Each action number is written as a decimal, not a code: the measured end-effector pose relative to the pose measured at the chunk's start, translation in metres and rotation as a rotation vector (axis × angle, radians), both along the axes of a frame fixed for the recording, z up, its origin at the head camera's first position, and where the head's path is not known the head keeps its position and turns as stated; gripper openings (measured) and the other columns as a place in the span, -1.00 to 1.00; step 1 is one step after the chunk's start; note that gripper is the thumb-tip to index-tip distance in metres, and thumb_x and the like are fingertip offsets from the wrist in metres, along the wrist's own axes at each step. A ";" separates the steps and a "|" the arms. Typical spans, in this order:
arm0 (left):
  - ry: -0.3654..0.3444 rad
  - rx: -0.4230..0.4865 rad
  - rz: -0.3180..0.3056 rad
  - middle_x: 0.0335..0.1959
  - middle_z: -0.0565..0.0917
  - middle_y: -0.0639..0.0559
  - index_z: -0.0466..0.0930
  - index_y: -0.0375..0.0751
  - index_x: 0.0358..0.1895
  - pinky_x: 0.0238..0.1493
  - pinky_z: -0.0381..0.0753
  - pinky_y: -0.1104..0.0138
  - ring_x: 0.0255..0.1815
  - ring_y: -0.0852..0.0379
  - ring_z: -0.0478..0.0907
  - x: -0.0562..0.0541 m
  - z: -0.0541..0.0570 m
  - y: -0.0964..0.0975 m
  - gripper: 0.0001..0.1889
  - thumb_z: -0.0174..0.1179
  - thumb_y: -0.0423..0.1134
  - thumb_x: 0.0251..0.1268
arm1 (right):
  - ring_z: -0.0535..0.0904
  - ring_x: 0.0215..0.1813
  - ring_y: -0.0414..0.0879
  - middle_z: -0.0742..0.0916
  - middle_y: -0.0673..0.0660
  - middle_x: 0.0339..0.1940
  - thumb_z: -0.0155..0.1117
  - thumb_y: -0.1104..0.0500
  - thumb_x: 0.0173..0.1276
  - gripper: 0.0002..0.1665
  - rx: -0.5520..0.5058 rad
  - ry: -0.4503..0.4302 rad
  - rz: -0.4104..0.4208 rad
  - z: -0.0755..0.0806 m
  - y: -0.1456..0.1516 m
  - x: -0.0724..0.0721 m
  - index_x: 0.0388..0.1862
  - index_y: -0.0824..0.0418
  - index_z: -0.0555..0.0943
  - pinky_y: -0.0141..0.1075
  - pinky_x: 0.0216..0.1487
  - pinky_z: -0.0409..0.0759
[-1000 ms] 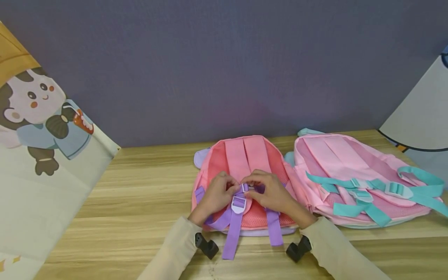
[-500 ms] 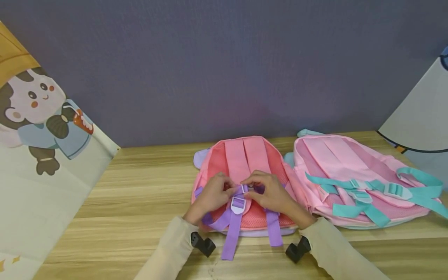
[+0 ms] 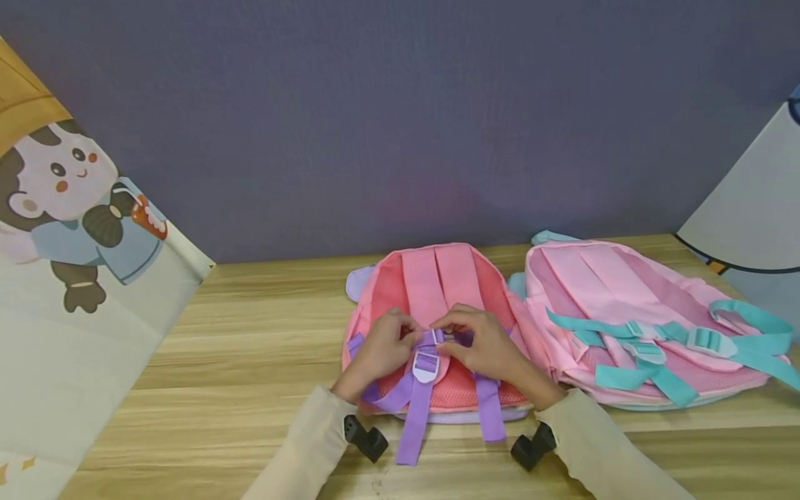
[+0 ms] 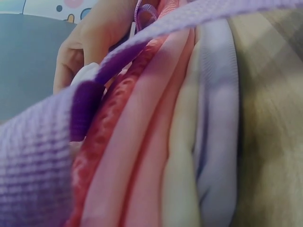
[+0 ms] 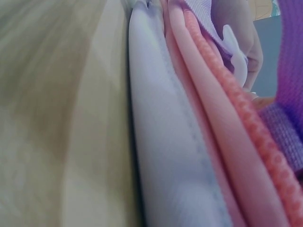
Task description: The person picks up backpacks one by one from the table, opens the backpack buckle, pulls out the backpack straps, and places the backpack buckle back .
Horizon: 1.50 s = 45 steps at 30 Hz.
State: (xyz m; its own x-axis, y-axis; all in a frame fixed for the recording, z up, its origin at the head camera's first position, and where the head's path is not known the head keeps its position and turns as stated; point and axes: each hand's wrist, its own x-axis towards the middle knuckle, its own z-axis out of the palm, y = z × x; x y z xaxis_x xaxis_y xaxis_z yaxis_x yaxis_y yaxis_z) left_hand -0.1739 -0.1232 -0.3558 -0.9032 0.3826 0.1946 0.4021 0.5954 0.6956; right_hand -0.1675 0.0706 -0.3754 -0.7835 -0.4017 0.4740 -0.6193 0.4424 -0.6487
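A coral-pink backpack (image 3: 431,278) lies on the table with its mesh back panel up. Over its middle, my left hand (image 3: 382,345) pinches a purple webbing strap between thumb and fingers. Opposite it, my right hand (image 3: 484,342) pinches the small white strap buckle (image 3: 438,337) threaded on that webbing. Just below sits a larger white buckle (image 3: 426,370), with a purple strap tail (image 3: 414,423) running down past the bag's lower edge. Another purple strap end (image 3: 490,410) hangs to the right. Purple webbing (image 4: 38,151) crosses close before the left wrist camera.
A light-pink backpack (image 3: 615,292) lies against the coral one on the right, its teal straps (image 3: 756,340) and buckles spread across it. A dark grey panel (image 3: 400,125) stands behind the wooden table (image 3: 250,347). Cartoon-printed panels (image 3: 75,229) flank both sides.
Both hands stay at the same spot on the strap and buckle. The left hand and forearm shifted slightly left and then partly back; the backpacks have not moved.
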 end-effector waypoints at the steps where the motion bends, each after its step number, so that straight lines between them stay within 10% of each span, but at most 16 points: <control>1: 0.003 0.001 0.000 -0.43 0.50 -0.04 0.65 -0.34 -0.37 -0.39 0.35 0.42 -0.43 0.19 0.34 0.000 0.000 0.000 -0.92 0.18 -0.44 0.23 | 0.56 -0.28 -0.25 0.65 -0.09 -0.35 0.48 0.28 0.05 -0.67 0.003 -0.003 -0.002 0.000 0.000 0.000 -0.15 0.10 0.69 -0.35 -0.19 0.58; 45: -0.071 0.133 -0.017 -0.38 0.52 -0.05 0.65 -0.35 -0.33 -0.27 0.40 0.42 -0.34 0.20 0.37 0.002 -0.009 0.008 -0.88 0.11 -0.45 0.29 | 0.63 -0.19 -0.16 0.71 -0.04 -0.26 0.48 0.29 0.05 -0.64 -0.021 -0.058 0.003 0.002 0.000 0.002 -0.13 0.10 0.66 -0.25 -0.08 0.62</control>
State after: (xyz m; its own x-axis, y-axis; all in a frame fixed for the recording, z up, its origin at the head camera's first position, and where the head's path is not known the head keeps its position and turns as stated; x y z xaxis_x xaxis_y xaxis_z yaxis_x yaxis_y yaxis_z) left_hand -0.1722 -0.1154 -0.3646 -0.9102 0.3729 0.1801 0.3581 0.4901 0.7947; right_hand -0.1659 0.0705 -0.3733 -0.8088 -0.3944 0.4362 -0.5816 0.4269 -0.6924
